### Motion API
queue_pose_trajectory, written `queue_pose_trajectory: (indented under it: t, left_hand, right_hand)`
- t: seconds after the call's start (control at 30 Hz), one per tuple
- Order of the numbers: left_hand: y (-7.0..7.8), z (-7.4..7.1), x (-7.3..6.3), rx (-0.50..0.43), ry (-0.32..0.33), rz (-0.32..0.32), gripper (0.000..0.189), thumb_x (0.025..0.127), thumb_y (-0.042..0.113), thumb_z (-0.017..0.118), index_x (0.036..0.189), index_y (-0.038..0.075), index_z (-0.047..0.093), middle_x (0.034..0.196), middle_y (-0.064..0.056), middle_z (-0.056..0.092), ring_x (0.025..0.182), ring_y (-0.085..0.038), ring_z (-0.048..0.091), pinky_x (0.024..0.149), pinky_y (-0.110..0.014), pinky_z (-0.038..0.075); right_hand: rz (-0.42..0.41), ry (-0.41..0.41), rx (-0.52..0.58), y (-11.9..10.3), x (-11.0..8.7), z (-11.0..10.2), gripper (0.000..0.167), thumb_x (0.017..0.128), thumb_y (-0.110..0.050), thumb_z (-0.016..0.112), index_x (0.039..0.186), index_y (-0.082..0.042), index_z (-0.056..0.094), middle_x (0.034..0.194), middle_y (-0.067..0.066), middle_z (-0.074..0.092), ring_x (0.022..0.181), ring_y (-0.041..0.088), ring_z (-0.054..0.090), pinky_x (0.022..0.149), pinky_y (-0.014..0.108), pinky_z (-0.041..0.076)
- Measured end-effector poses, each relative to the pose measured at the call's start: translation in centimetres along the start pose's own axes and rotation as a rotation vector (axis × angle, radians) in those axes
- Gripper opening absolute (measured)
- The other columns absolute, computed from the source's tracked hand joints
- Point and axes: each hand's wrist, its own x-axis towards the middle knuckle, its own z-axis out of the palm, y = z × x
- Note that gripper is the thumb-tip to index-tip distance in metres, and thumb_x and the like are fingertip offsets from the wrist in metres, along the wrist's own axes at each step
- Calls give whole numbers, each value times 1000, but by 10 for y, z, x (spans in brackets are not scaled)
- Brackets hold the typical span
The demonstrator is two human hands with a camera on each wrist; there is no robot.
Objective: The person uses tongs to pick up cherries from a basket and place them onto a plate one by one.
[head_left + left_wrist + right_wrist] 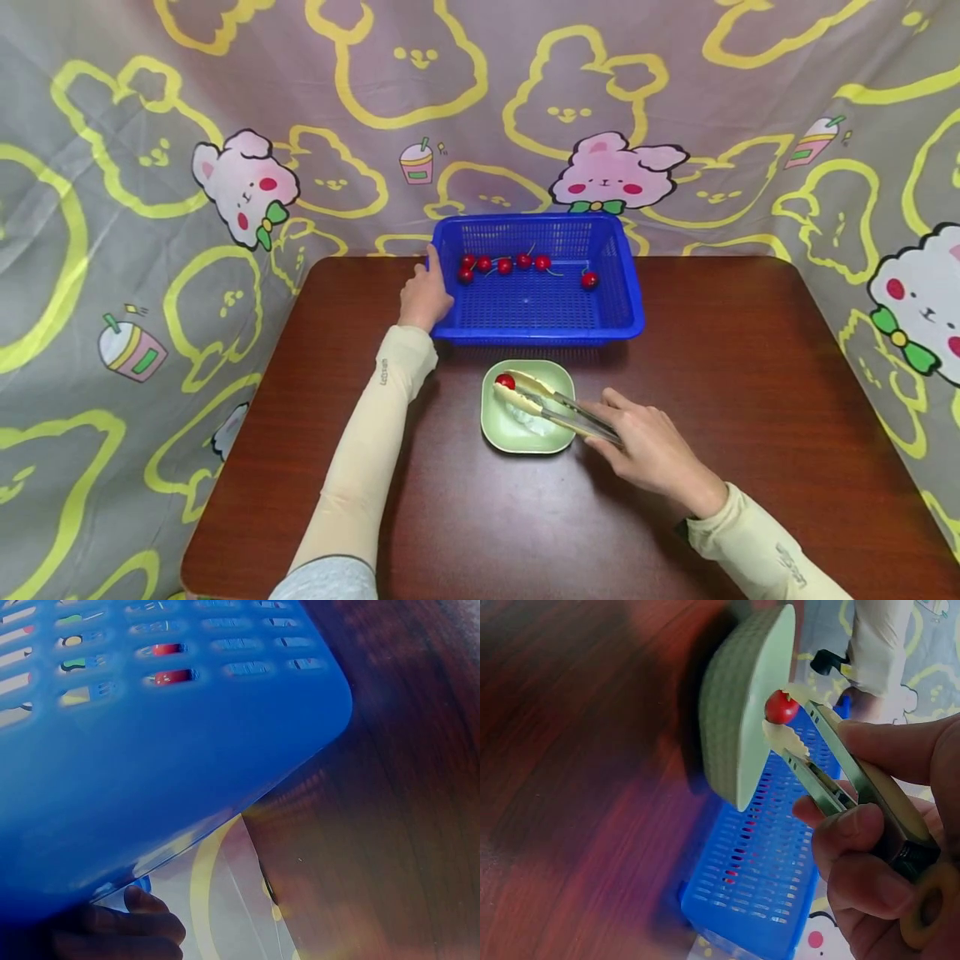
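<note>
My right hand (pixel 652 446) grips a pair of metal tongs (pixel 829 780) with cream tips. Between those tips sits one red cherry (pixel 506 382), over the left part of a light green square bowl (pixel 495 427). How far the cherry is above the bowl's bottom is hard to tell. My left hand (pixel 425 293) holds the left rim of a blue plastic basket (pixel 536 333), its index finger stretched along the edge. In the left wrist view, the fingers (pixel 142 926) curl under the basket rim. Several cherries (pixel 505 265) lie inside the basket, mostly toward its back left.
The basket stands at the back of a brown wooden table (pixel 712 350), with the bowl just in front of it. A patterned cloth (pixel 495 108) hangs behind and along both sides of the table.
</note>
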Motion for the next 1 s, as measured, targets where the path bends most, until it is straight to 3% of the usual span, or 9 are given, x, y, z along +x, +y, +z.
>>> queue_pose_trajectory:
  t: [1.0]
  left_hand:
    - [1, -2, -1, -6, -6, -1, 99, 93, 18, 72, 167, 9, 6, 144, -31, 50, 100, -48, 68, 90, -59, 55]
  right_hand:
    - [12, -3, -61, 3, 0, 17, 46, 80, -17, 87, 123, -11, 75, 84, -7, 50, 53, 6, 43, 47, 29, 39]
